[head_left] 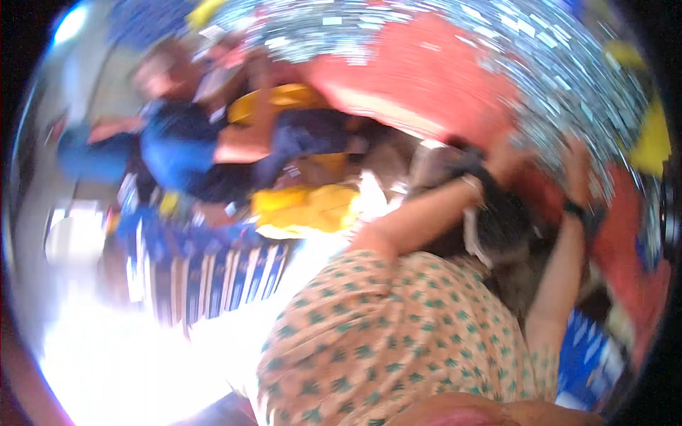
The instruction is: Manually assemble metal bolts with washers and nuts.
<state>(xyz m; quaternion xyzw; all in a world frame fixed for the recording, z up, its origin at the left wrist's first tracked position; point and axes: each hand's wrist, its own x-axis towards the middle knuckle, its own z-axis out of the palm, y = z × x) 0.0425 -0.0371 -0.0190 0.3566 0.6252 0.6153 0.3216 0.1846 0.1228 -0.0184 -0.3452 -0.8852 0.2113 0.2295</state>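
A large pile of small silvery-grey pieces (pixel 582 92) is spread over a red work surface (pixel 426 67); motion blur keeps me from making out their kind. My left hand (pixel 508 160) is at the near edge of the pile, above the red surface. My right hand (pixel 577 167) reaches up against the pile's lower part, a dark band round its wrist. The fingers of both hands are smeared, so I cannot tell whether either holds a piece.
Another person (pixel 177 142) in blue sits to the left, near a yellow tray (pixel 273 103). Yellow cloth or bags (pixel 305 209) lie nearer me. Stacked blue boxes (pixel 206 270) stand at lower left beside strong glare. A blue-and-white package (pixel 586 358) is at lower right.
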